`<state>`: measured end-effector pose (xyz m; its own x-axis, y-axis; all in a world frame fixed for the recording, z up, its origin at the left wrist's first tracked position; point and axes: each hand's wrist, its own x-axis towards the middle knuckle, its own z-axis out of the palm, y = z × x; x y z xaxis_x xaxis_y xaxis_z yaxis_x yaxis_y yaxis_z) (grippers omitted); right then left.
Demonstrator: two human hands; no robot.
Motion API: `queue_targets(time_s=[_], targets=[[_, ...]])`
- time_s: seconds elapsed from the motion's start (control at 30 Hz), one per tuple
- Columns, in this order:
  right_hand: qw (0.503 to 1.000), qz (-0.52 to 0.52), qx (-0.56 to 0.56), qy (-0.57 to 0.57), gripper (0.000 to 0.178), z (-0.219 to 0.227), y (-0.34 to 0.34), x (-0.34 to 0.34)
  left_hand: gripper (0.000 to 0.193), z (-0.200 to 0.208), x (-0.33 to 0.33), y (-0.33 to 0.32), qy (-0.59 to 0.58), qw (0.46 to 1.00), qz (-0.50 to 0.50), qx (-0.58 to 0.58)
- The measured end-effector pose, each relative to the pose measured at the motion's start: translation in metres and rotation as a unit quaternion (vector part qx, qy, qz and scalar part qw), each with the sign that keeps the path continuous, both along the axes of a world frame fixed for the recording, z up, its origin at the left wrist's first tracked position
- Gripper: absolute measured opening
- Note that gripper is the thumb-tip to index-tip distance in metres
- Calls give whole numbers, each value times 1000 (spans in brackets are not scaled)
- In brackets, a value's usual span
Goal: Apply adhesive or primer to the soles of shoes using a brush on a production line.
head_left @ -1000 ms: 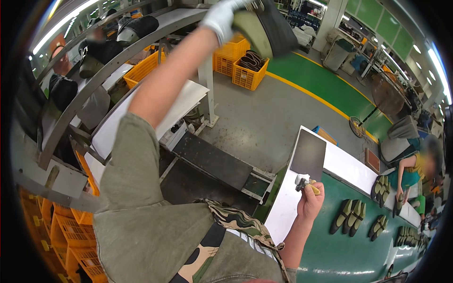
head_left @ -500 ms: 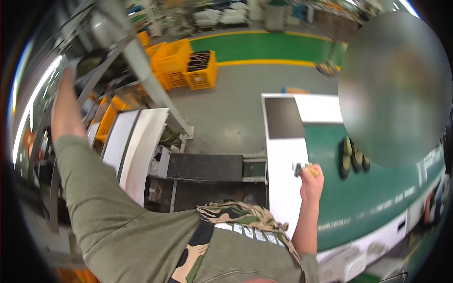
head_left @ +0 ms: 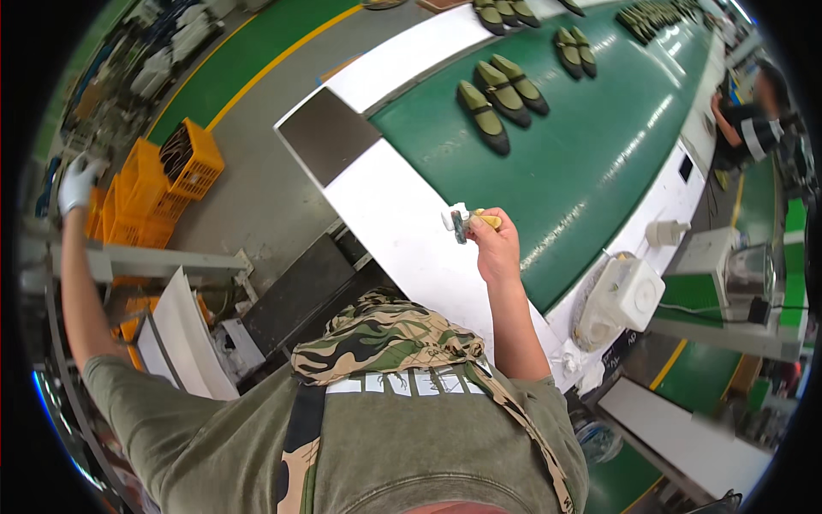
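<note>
My right hand (head_left: 495,242) is closed around a small short tool (head_left: 461,226) with a yellow handle, a dark grey head and a white part at its end. It holds the tool above the white edge of the table (head_left: 402,224), beside the green belt. My left hand (head_left: 79,184), in a white glove, is stretched out far to the left and raised; its fingers are too blurred to read. Olive and black shoes (head_left: 485,120) stand on the green belt beyond my right hand.
More shoes (head_left: 575,53) line the belt farther off. Stacked yellow crates (head_left: 195,158) stand on the floor at left, above a grey metal beam (head_left: 171,263). A translucent container (head_left: 632,295) and a white cup (head_left: 666,232) sit along the right edge. A person (head_left: 753,128) works at far right.
My view has swung right, showing more of the belt and shoes. My left arm has come into fuller view, with its gloved hand now visible. The right hand still holds the tool.
</note>
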<state>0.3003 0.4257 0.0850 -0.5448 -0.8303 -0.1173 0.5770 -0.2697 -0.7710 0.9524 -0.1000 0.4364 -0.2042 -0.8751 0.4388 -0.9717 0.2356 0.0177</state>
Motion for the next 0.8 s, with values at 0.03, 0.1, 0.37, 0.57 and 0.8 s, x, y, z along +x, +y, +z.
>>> queue_targets(time_s=[0.03,0.1,0.37,0.57,0.8], targets=[[998,-56,35,11,14,-7,14,-13,47,-67,-152,7,96,977,-60,183],[995,-90,41,-1,14,-15,27,-27,52,-132,-284,28,31,972,-162,168],[939,-301,170,-9,19,-16,88,-56,72,-361,-723,116,-211,753,-580,228],[849,-463,252,-41,17,-7,102,-28,72,-462,-869,145,-403,604,-686,49],[810,-493,308,-72,13,-11,95,-20,42,-477,-901,138,-466,605,-625,161]])
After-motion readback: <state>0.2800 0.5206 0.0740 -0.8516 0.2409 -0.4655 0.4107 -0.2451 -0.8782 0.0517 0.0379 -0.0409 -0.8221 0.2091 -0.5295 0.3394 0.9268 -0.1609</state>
